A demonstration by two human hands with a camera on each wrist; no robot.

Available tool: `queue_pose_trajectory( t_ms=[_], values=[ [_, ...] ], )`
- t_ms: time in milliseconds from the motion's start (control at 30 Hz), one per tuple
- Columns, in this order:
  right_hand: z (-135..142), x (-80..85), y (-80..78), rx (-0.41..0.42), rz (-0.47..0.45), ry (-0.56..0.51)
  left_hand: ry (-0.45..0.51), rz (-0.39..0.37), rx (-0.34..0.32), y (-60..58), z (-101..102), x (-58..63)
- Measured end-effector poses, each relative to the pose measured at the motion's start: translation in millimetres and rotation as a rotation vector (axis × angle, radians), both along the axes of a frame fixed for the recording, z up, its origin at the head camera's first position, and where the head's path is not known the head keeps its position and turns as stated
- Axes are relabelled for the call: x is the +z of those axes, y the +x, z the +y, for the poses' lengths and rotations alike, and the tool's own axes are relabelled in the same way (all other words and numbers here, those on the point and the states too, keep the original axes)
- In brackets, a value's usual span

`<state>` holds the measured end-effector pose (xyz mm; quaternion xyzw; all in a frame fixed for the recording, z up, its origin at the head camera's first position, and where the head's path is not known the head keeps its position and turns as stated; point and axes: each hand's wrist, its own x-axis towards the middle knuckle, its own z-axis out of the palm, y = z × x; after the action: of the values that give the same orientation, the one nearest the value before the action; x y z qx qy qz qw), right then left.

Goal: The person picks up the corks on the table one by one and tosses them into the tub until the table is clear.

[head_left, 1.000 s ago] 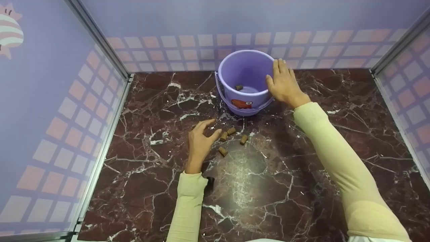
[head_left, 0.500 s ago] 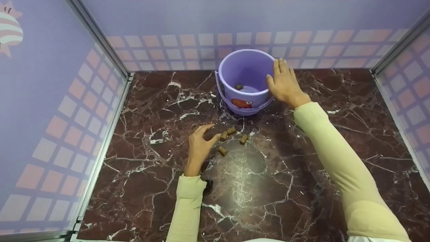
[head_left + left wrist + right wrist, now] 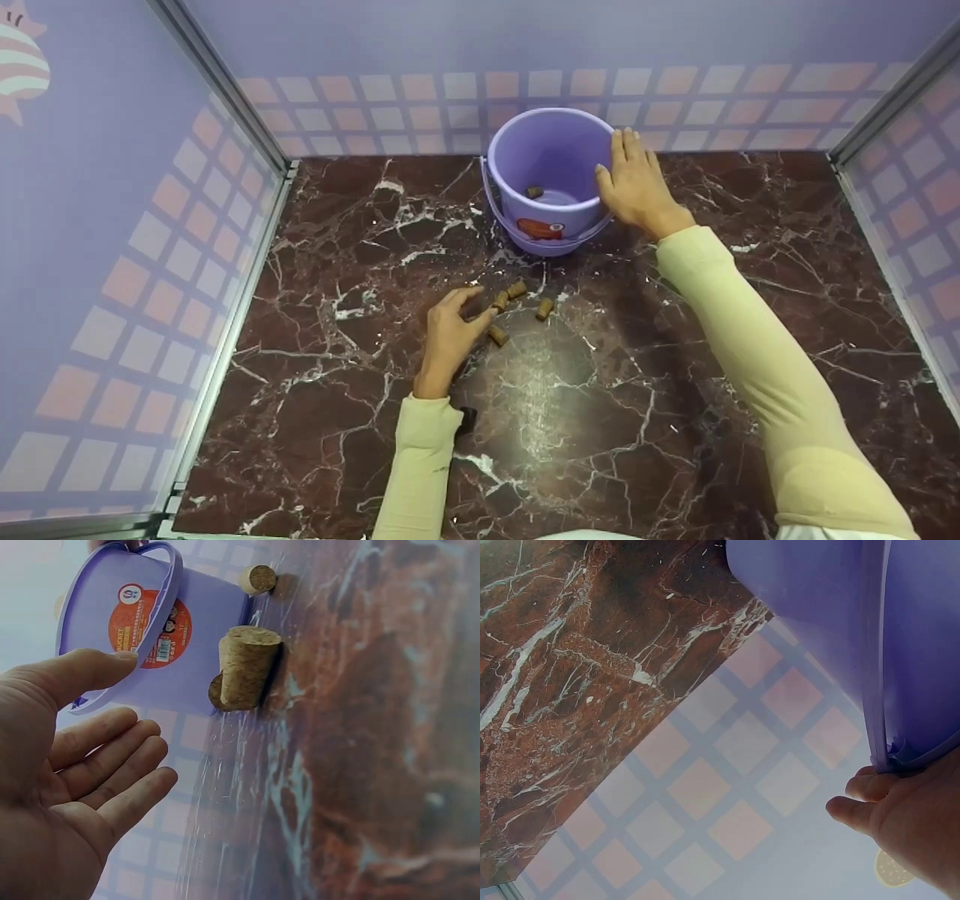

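Note:
In the head view my left hand [image 3: 451,334] hovers low over the table with fingers relaxed and nothing in them. Its thumb overlaps a tapered cork stopper [image 3: 501,301]. Close by lie a second cork [image 3: 517,289], a third cork [image 3: 498,335] and another cork [image 3: 544,309]. The left wrist view shows the thumb and fingers [image 3: 142,765] spread apart, with a cork [image 3: 247,667] beyond them. My right hand [image 3: 637,184] rests on the right rim of a purple bucket [image 3: 551,225], fingers straight. One cork [image 3: 534,192] lies inside the bucket.
The bucket stands at the back of a dark red marbled table [image 3: 337,420], near the checked back wall [image 3: 405,97]. Its handle [image 3: 491,202] hangs down in front. Panels with metal frames [image 3: 225,315] enclose the sides.
My left hand has come slightly down and toward the nearest corks, its thumb now overlapping one of them. The right hand stays on the bucket's rim.

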<state>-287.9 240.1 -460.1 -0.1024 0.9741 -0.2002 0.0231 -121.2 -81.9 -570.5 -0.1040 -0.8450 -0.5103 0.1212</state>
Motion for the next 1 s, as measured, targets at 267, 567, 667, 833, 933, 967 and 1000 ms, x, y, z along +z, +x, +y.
queue_pose_trajectory(
  t_ms=[267, 567, 667, 833, 933, 967, 1000],
  values=[
    [0.8, -1.6, -0.2, -0.002, 0.001, -0.005, -0.022, -0.036, -0.023, 6.3, 2.8, -7.6],
    [1.4, -2.9, -0.3, 0.0, 0.001, -0.007, -0.049, -0.052, -0.023, 10.5, 6.6, -10.2],
    [1.2, -2.9, -0.3, 0.0, 0.004, -0.012, -0.06, -0.06, -0.025, 11.4, 7.4, -11.7],
    [0.6, -2.4, -0.6, 0.001, 0.016, -0.013, -0.044, -0.1, -0.044, 12.7, 8.4, -13.6],
    [0.5, -2.3, -1.1, 0.001, 0.017, -0.01, -0.018, -0.11, -0.062, 13.0, 8.5, -14.8],
    [0.5, -2.4, -1.2, 0.002, 0.016, -0.008, -0.016, -0.115, -0.066, 13.2, 8.4, -15.3],
    [0.4, -2.4, -1.3, 0.003, 0.015, -0.007, -0.016, -0.121, -0.07, 13.2, 8.4, -15.4]
  ],
)
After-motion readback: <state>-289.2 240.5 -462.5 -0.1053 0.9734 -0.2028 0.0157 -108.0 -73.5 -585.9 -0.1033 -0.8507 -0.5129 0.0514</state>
